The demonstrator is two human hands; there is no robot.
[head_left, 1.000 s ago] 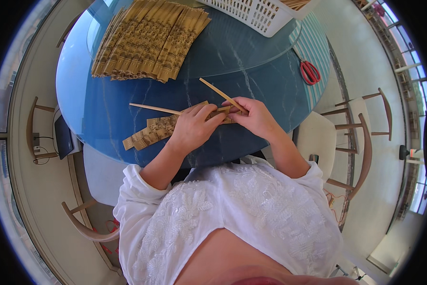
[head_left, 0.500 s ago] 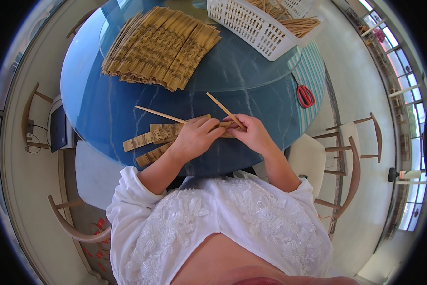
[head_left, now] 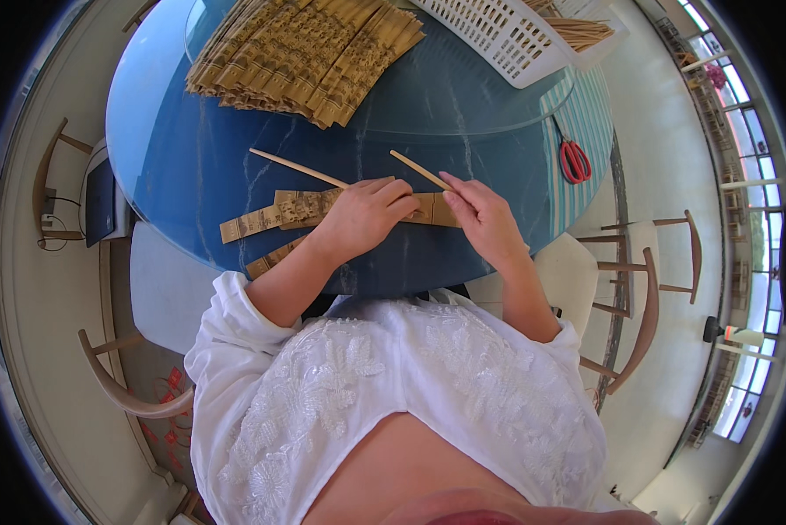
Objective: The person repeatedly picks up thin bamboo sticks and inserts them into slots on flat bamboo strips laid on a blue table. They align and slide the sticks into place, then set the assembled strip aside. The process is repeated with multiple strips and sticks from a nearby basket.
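Observation:
My left hand point(head_left: 367, 214) is closed over a brown printed paper sleeve point(head_left: 434, 208), whose plain end reaches toward my right hand. Past its knuckles a thin wooden chopstick point(head_left: 297, 167) sticks out to the far left; its other end is hidden under that hand. Between thumb and fingers, my right hand point(head_left: 487, 220) grips a second wooden chopstick point(head_left: 417, 168), pointing far left. Under and beside my left forearm lie more flat sleeves, among them a loose paper sleeve point(head_left: 251, 225) and another partly covered sleeve point(head_left: 273, 257).
A thick fanned stack of brown sleeves point(head_left: 310, 57) lies at the back of the round blue table point(head_left: 183, 197). Beside it stands a white perforated basket point(head_left: 511, 44) of wooden sticks. Red-handled scissors point(head_left: 574, 162) rest on a striped cloth point(head_left: 575, 197) at right.
The right hand has moved slightly right, away from the left hand, and more of the sleeve between them shows. Its chopstick remains in its grip. The whole view has shifted a little.

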